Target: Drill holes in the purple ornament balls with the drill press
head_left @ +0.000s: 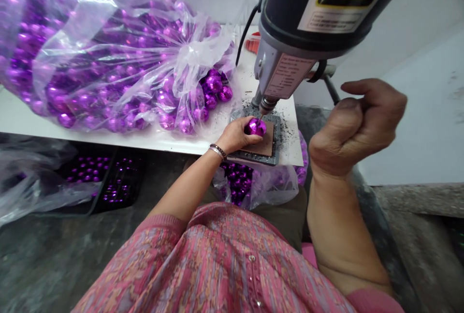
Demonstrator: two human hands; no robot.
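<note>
My left hand [234, 135] pinches a shiny purple faceted ball [255, 127] between thumb and fingers, over a brown board [266, 146] on the drill press base [277, 131]. Directly above, the chuck [267, 105] of the drill press [281, 68] holds a thin bit that meets the top of the ball; how deep it goes I cannot tell. At the right, my right hand [357, 129] is curled at the end of the feed lever [331, 89], its fingers partly hidden behind the wrist and palm.
A large clear plastic bag [119, 56] full of purple balls lies on the white table [174, 142], its mouth beside the drill. Dark shavings dot the tabletop. Below the table edge hangs another bag [271, 185] of purple balls. Black crates [119, 182] with more balls stand lower left.
</note>
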